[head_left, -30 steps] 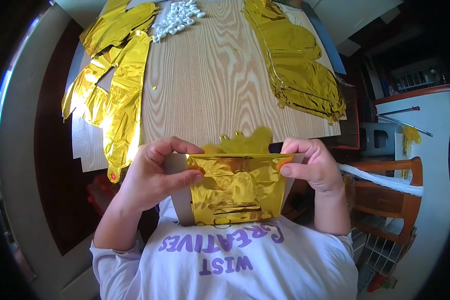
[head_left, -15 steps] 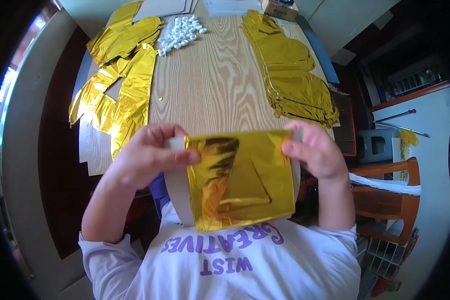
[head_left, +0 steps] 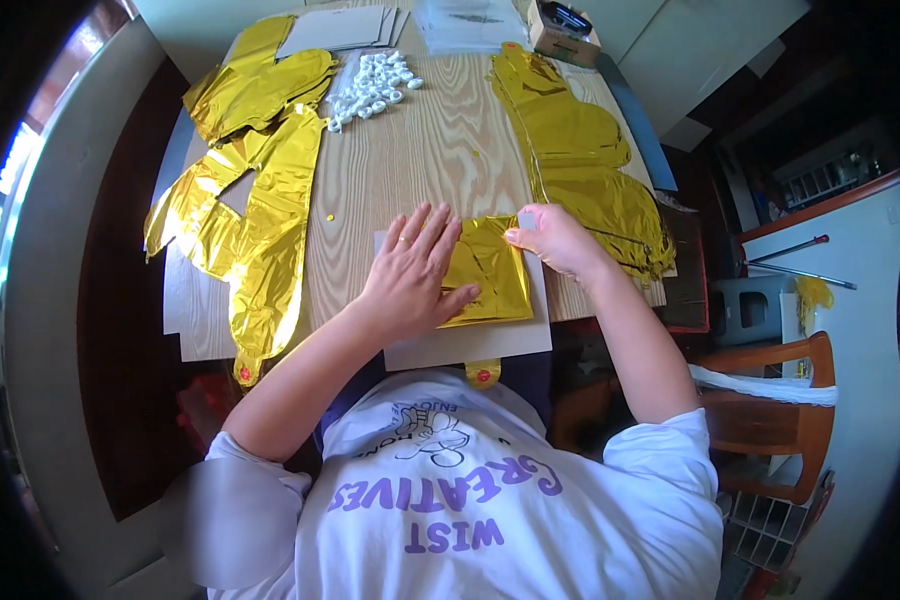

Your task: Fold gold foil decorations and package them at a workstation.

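A folded gold foil balloon [head_left: 498, 285] lies on a pale grey card [head_left: 470, 345] at the table's near edge. My left hand [head_left: 410, 275] rests flat on the foil's left part with its fingers stretched out, a ring on one of them. At the far right corner my right hand [head_left: 555, 240] is closed, pinching the foil's edge, where a bit of grey shows beside the thumb. Below the card's near edge pokes a gold foil tab with a red spot [head_left: 484, 376]. Whatever is beneath my left palm is hidden.
More gold foil balloons [head_left: 275, 200] spread along the table's left side, others [head_left: 580, 130] along its right. A heap of small white rings [head_left: 375, 88] sits far left of centre. Behind are grey cards [head_left: 335, 28], clear plastic bags [head_left: 465, 25] and a cardboard box [head_left: 563, 35]. A wooden chair [head_left: 770, 420] stands right.
The foil has gone from being held up before my chest by both hands to lying on the table edge. My left hand has let go of its edge and flattened on top.
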`<state>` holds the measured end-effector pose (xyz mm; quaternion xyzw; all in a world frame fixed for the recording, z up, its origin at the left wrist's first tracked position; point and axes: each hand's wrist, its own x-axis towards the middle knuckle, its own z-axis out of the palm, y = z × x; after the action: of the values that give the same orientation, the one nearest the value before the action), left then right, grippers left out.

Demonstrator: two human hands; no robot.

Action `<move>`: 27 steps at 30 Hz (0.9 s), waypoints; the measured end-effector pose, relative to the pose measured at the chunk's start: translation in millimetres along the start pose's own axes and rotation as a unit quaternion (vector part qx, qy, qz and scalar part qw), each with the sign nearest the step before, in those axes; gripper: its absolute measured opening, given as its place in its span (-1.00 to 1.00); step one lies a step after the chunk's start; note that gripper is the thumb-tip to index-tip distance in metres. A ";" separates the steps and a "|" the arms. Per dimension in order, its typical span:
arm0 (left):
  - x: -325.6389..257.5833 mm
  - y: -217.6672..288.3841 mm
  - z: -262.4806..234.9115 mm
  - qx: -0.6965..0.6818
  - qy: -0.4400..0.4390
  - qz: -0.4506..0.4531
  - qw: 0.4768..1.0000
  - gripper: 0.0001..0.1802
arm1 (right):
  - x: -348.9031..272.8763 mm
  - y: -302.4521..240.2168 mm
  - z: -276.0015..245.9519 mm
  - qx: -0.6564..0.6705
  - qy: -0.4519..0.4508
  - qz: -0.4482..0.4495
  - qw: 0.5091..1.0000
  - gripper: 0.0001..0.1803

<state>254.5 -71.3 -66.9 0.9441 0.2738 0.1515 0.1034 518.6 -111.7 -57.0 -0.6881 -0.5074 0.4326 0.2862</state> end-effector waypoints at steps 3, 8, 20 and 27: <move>-7.5 -3.4 12.7 -0.009 -0.017 -0.006 1.000 -0.02 | -19.2 -34.6 0.3 -0.163 0.067 -0.011 0.984 -0.50; -8.7 0.6 13.9 0.012 0.007 0.007 1.000 -0.01 | -50.0 -34.9 23.3 -0.336 0.208 -0.194 0.898 -0.24; -25.6 -9.3 6.6 0.042 0.006 0.008 0.999 0.06 | -52.2 6.4 71.8 -0.406 0.085 -0.223 0.882 -0.11; -26.1 -17.6 -9.4 -0.101 -0.057 -0.045 0.992 -0.01 | -48.9 0.9 64.9 -0.363 0.072 -0.224 0.902 -0.06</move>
<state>221.7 -69.9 -69.0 0.9227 0.2931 0.1191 0.2202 456.1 -161.1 -72.8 -0.6417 -0.7481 0.0921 0.1418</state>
